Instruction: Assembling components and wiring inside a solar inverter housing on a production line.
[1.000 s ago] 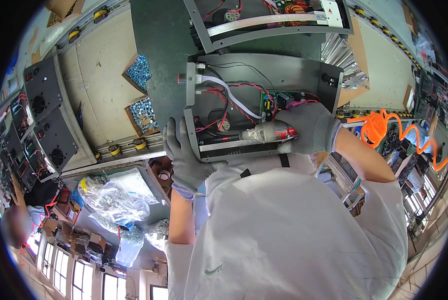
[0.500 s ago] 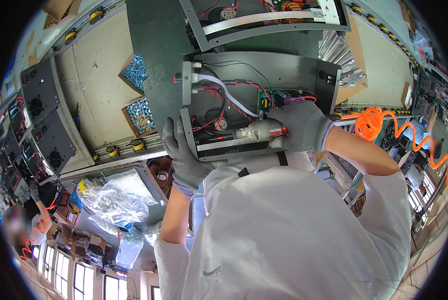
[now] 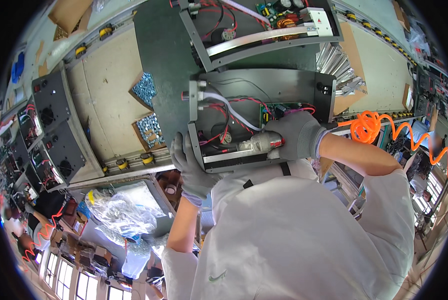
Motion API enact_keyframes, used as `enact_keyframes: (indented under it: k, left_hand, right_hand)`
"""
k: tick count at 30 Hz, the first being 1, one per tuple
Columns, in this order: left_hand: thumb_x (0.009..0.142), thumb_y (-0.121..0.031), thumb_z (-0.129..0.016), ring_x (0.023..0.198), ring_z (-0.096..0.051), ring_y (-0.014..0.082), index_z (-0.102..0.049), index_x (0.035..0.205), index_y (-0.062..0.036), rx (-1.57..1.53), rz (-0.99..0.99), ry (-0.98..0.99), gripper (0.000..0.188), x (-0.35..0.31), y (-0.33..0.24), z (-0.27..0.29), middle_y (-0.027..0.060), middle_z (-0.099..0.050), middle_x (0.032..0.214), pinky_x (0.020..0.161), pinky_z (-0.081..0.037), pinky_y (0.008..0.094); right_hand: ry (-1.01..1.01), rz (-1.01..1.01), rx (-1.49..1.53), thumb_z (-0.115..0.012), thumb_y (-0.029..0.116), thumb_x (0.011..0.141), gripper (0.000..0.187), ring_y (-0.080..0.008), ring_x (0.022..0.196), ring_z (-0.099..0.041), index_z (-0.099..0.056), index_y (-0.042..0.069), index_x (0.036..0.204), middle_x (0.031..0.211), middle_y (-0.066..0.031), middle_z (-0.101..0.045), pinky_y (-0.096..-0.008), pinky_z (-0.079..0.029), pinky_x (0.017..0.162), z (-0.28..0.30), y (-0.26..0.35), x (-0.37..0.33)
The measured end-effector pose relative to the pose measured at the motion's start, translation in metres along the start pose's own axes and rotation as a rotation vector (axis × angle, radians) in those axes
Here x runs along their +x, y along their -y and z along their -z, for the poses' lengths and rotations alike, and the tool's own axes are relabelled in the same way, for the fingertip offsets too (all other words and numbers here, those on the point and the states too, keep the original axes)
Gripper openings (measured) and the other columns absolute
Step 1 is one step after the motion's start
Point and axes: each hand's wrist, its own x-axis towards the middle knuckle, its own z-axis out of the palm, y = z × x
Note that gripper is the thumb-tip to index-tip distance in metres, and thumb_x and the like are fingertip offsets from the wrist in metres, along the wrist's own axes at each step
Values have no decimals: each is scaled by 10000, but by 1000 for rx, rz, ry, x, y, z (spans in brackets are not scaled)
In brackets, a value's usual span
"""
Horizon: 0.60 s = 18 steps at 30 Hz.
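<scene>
Head view, right hand (image 3: 295,134) gripped power screwdriver (image 3: 258,144), left hand (image 3: 193,167), fingers spread, touched 8 o'clock corner of grey chassis (image 3: 289,86)

In front of me a dark grey metal chassis (image 3: 294,85) lies open-topped on the green table (image 3: 169,65), its long sides running left to right, slightly skewed. Inside it I see red and black wires, a pale flat cable (image 3: 227,102) and a green circuit board (image 3: 265,115), partly hidden. A silvery strip (image 3: 226,157) runs along its near side. The tool (image 3: 259,143) I hold, red with a cloudy wrapping, lies nearly level above that side, its slim dark nose pointing left.
</scene>
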Motion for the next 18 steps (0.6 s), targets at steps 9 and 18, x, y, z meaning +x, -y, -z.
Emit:
enact_keyframes:
  k: [9,18]
  left_hand:
    - [453,-876,-704,1355,-314,451,-337,1475,-26,39,82,111,1379,3,-3,19,283,-316,1461,1105,-262,572]
    - [692,-672,-754,1339,-314,475,-307,1495,3,-14,115,-44,1141,134,-29,41,296,-293,1484,1099,-269,553]
  right_hand:
    - [59,30,-6,-719,527,716,536,-312,934,-682,-657,155,1097,957,-113,-704,-441,-525,832,32,-9,-17]
    - [-517,-62,-102,-787,462,668,594,-320,999,-664,-653,142,1150,998,-122,-684,-430,-530,873,148,-90,-25]
